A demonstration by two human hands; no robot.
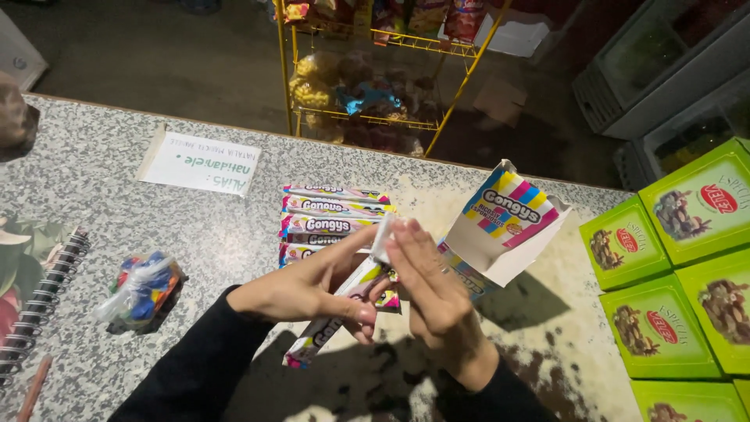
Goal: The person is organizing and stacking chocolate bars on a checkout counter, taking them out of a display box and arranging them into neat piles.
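Over the speckled counter (101, 180), the left hand (301, 289) and right hand (430, 285) both gripped one long candy stick (332, 328) between them. More sticks (332, 215) lay in a row just beyond, an open striped box (508, 223) to the right.

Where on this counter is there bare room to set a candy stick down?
Bare speckled stone counter lies between the white paper note, the spiral notebook and the row of long striped candy sticks. A smaller patch lies beside the open striped carton. The green boxes crowd the right edge; both hands fill the middle.
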